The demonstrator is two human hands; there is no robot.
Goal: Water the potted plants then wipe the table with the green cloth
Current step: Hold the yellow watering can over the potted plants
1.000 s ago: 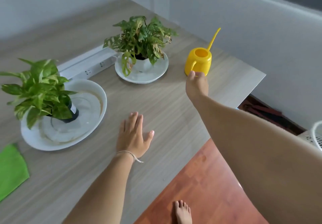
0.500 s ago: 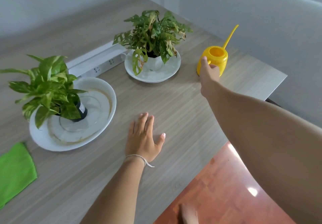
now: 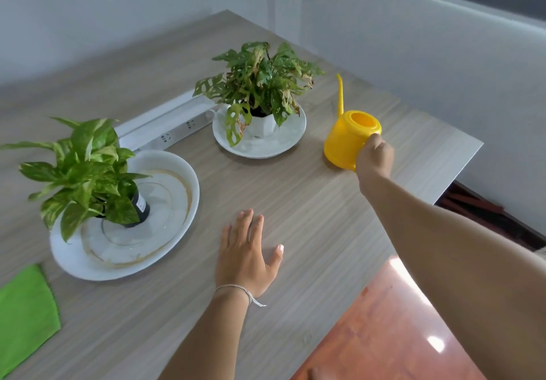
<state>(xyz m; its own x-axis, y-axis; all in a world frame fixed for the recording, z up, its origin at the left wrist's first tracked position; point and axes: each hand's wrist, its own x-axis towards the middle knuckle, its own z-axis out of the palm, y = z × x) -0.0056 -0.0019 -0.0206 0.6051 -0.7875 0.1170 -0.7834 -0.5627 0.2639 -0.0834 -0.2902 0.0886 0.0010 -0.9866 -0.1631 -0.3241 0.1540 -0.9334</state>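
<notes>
- wood-grain table [image 3: 295,202] set in a pale-walled corner, with red floor showing past its near edge.
- right hand [image 3: 374,158] is now curled shut round the handle side of the yellow can [image 3: 348,143]; a second ago its fingers were only reaching the can, so the grasp has just closed.
- can's spout [image 3: 340,93] now leans left toward the plants, where before it slanted the other way; the body looks tipped, its base seemingly still touching the table, though i cannot be sure it has not lifted.
- judgement: the pick-up is done or nearly so, and watering has not begun.
- right arm is stretched far forward and nearly straight, wrist level, knuckles toward the camera.
- left hand [image 3: 246,257] lies flat on the table, fingers spread and holding nothing, about where it was, bracing the reach.
- nearest target is the holed-leaf plant [image 3: 260,84] in a white pot on a saucer [image 3: 283,146], just left of the can.
- second plant [image 3: 85,170] stands in a dark pot on a big white plate [image 3: 165,246] at the left, well apart from the can.
- green cloth [image 3: 25,314] lies untouched at the table's left near corner.
- white power strip [image 3: 174,131] runs behind and between the plants, so spilled water there would be a risk.
</notes>
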